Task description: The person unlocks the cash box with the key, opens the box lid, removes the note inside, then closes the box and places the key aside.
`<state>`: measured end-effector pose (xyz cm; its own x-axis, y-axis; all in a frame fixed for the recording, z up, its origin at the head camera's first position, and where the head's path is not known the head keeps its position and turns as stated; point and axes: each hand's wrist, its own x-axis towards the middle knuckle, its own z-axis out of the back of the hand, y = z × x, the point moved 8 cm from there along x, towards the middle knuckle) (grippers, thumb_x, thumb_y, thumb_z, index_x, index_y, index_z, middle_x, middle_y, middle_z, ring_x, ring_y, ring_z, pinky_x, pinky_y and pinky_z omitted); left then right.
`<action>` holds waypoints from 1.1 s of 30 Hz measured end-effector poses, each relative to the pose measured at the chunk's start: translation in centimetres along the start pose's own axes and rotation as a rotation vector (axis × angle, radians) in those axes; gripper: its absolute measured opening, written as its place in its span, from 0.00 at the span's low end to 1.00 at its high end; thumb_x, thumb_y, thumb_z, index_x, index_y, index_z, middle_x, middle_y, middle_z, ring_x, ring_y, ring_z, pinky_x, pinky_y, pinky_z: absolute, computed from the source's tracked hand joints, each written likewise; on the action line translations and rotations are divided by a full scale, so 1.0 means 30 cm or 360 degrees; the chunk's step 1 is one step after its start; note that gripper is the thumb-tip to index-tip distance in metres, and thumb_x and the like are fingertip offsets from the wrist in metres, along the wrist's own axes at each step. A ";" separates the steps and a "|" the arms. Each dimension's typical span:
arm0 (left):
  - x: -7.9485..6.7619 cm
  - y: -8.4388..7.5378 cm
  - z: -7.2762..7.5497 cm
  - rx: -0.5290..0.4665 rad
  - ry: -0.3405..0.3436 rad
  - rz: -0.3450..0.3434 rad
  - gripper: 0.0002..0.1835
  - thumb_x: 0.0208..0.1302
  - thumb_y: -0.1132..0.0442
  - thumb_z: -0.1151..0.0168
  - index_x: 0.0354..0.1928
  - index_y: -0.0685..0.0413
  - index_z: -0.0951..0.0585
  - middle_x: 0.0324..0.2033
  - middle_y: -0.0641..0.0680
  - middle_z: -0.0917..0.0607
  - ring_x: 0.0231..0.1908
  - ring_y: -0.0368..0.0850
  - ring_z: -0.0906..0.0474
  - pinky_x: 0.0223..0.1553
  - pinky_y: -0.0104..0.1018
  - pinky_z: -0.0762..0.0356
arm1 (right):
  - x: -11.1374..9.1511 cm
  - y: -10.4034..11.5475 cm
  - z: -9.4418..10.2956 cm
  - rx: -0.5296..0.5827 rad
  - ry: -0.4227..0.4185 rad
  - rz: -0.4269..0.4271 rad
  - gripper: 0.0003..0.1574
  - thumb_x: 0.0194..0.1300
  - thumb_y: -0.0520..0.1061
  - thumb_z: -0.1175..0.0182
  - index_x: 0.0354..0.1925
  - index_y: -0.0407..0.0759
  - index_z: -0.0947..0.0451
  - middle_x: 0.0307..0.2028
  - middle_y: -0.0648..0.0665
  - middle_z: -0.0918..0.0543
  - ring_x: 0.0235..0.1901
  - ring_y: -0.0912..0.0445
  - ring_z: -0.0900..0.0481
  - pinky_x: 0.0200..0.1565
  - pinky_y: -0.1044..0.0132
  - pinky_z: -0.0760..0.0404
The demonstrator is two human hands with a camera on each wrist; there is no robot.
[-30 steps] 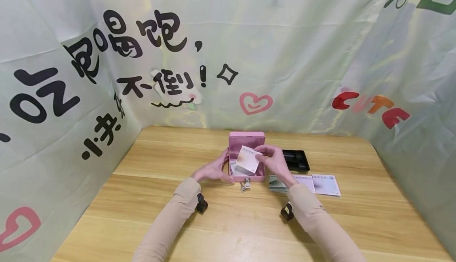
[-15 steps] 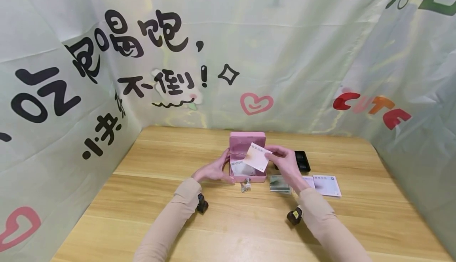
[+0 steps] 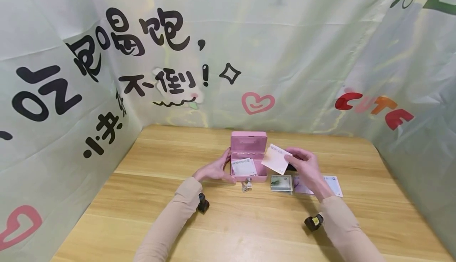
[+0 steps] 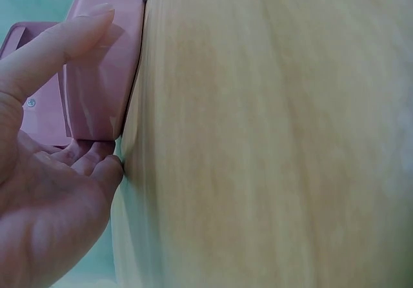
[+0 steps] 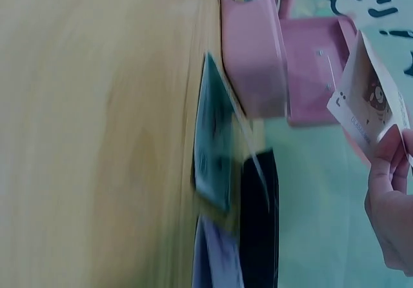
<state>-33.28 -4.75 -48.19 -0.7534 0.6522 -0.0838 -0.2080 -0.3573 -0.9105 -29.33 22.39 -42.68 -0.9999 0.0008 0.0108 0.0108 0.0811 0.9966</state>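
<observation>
A small pink box (image 3: 248,156) stands open on the wooden table (image 3: 149,214), lid up, with a white card (image 3: 244,167) lying inside. My left hand (image 3: 215,169) rests against the box's left side (image 4: 106,75), thumb along its front edge, fingers relaxed. My right hand (image 3: 305,168) pinches a peach-and-white card (image 3: 276,158) in the air just right of the box; the right wrist view shows that card (image 5: 368,97) held by the fingertips. A small key (image 3: 246,184) hangs at the box's front.
A green stack of notes (image 3: 281,183) lies right of the box, then pale purple cards (image 3: 333,186). A black tray (image 5: 258,223) sits behind my right hand, mostly hidden. Printed cloth walls (image 3: 71,95) enclose the table on three sides.
My right hand has carried the peach card from above the box out to the right. The left hand has stayed at the box's side.
</observation>
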 end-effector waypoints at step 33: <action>0.002 -0.001 -0.003 0.0036 -0.0004 -0.0013 0.70 0.46 0.70 0.22 0.80 0.55 0.67 0.80 0.62 0.50 0.80 0.59 0.55 0.81 0.56 0.58 | -0.126 0.014 0.394 0.0404 0.0056 0.0072 0.21 0.67 0.24 0.44 0.42 0.44 0.12 0.37 0.51 0.09 0.38 0.62 0.12 0.45 0.75 0.13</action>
<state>-33.24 -4.64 -48.20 -0.7532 0.6534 -0.0756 -0.2278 -0.3670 -0.9019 -25.55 34.21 -43.27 -0.9978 -0.0244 0.0623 0.0508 0.3294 0.9428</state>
